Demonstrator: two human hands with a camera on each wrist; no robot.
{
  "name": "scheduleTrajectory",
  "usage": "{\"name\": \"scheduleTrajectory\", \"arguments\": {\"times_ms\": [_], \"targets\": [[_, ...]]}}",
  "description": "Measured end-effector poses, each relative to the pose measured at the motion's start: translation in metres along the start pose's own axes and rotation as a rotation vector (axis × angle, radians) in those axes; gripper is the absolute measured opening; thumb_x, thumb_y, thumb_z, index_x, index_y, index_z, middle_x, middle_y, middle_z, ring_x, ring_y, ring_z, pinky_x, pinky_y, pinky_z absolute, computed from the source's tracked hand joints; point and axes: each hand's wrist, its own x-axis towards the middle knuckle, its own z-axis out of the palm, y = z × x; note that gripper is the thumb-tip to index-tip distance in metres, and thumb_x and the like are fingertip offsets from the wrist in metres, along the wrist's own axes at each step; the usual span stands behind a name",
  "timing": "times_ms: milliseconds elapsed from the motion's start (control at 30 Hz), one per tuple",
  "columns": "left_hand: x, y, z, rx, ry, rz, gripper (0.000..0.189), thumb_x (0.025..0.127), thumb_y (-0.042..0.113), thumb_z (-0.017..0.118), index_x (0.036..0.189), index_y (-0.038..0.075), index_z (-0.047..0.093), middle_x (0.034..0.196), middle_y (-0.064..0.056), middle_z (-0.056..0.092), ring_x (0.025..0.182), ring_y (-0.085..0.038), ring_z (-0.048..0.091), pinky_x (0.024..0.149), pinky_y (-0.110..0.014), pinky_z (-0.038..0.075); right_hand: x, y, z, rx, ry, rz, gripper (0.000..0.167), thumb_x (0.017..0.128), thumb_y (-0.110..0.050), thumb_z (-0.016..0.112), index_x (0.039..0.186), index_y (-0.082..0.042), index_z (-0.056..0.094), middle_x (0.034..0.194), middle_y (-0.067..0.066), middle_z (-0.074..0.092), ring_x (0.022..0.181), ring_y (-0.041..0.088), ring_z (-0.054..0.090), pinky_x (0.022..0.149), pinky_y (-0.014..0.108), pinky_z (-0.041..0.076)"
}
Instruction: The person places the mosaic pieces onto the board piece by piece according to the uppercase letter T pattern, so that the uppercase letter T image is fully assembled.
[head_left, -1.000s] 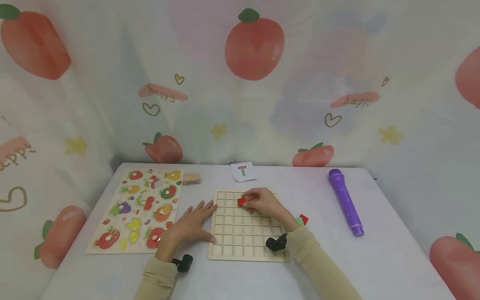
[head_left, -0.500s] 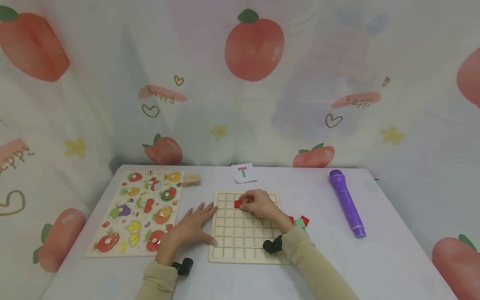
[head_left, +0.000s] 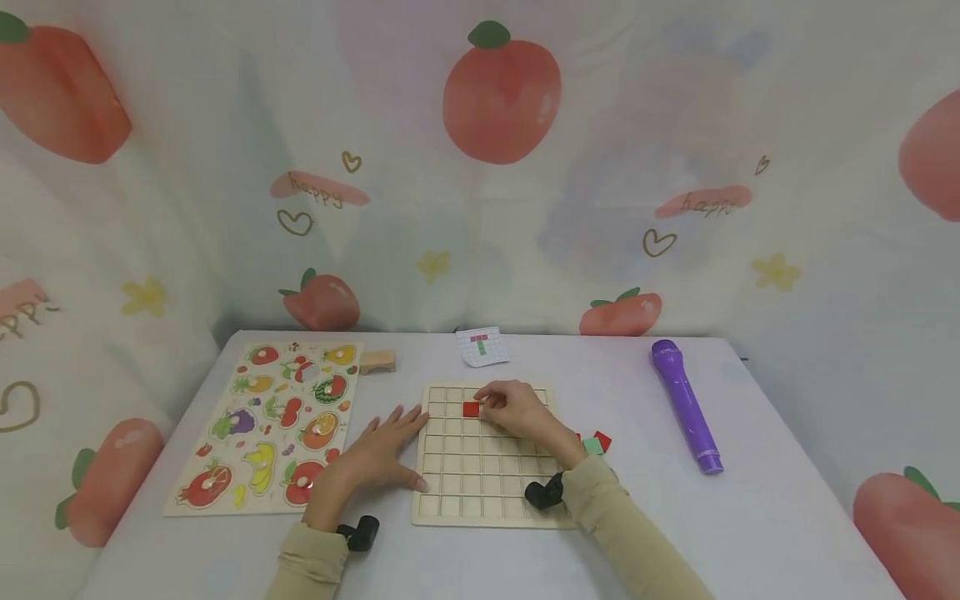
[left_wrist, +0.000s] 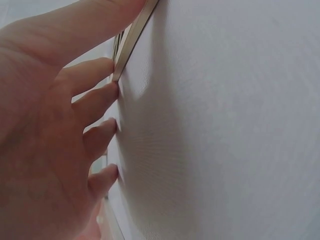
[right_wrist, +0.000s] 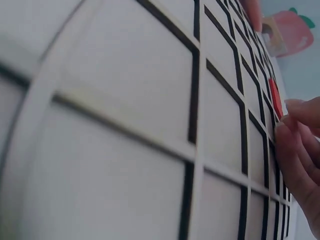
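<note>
A wooden grid board [head_left: 451, 482] lies on the table in front of the person. On one of its upper cells is a red square tile [head_left: 471, 409]. The right hand [head_left: 516, 412] reaches over the board, thumb and forefinger pinching the tile at its right edge. The right wrist view has those fingertips by the red tile [right_wrist: 275, 97], which lies about level with the grid ribs. With fingers spread, the left hand [head_left: 381, 454] rests at the board's left edge, thumb and fingertips touching it or close by. The left wrist view shows this hand [left_wrist: 55, 115] holding nothing.
Loose red and green tiles [head_left: 592, 447] lie right of the board, partly behind the right forearm. A fruit puzzle board [head_left: 217, 450] and a small wooden block [head_left: 378, 361] are at left. A paper card [head_left: 492, 353] lies behind; a purple toy microphone [head_left: 688, 408] lies at right.
The right hand has carried the red tile slightly left and brought it down flat onto the grid. The left hand keeps its place at the board's edge. The head view shifts slightly.
</note>
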Motion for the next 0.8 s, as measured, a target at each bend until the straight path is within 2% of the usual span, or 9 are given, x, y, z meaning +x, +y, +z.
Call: {"name": "scheduleTrajectory", "arguments": {"times_ms": [167,500,667,800], "targets": [[-0.003,-0.001,-0.002,-0.011,0.010,0.019,0.105,0.072,0.034,0.094,0.159,0.011,0.040,0.169,-0.009,0.029,0.160,-0.037,0.014,0.130,-0.061,0.008,-0.011,0.006,-0.009,0.014,0.015,-0.025,0.021,0.090,-0.007,0.072,0.111,-0.007,0.076,0.090,0.000,0.069,0.082,0.013,0.059,0.076,0.028,0.052],[-0.001,-0.001,0.001,-0.018,0.000,0.015,0.106,0.072,0.036,0.093,0.160,0.013,0.039,0.170,-0.007,0.028,0.160,-0.035,0.013,0.130,-0.059,0.007,-0.044,0.030,-0.034,-0.039,0.069,-0.013,0.018,0.092,-0.009,0.071,0.109,-0.008,0.076,0.087,-0.001,0.068,0.074,0.013,0.055,0.066,0.024,0.048],[-0.001,-0.001,0.001,-0.020,-0.011,0.007,0.107,0.072,0.037,0.093,0.160,0.012,0.038,0.170,-0.007,0.028,0.160,-0.035,0.012,0.130,-0.059,0.006,-0.061,0.043,-0.049,-0.025,0.079,0.035,0.020,0.092,-0.009,0.071,0.112,-0.006,0.075,0.088,0.002,0.069,0.067,0.013,0.056,0.057,0.023,0.049],[-0.002,-0.001,-0.001,-0.021,-0.015,0.010,0.108,0.072,0.038,0.093,0.160,0.011,0.037,0.170,-0.008,0.027,0.160,-0.036,0.012,0.130,-0.060,0.006,-0.071,0.051,-0.059,-0.041,0.098,0.087,0.020,0.092,-0.011,0.073,0.111,-0.007,0.076,0.089,0.002,0.069,0.071,0.014,0.058,0.059,0.023,0.050]]}}
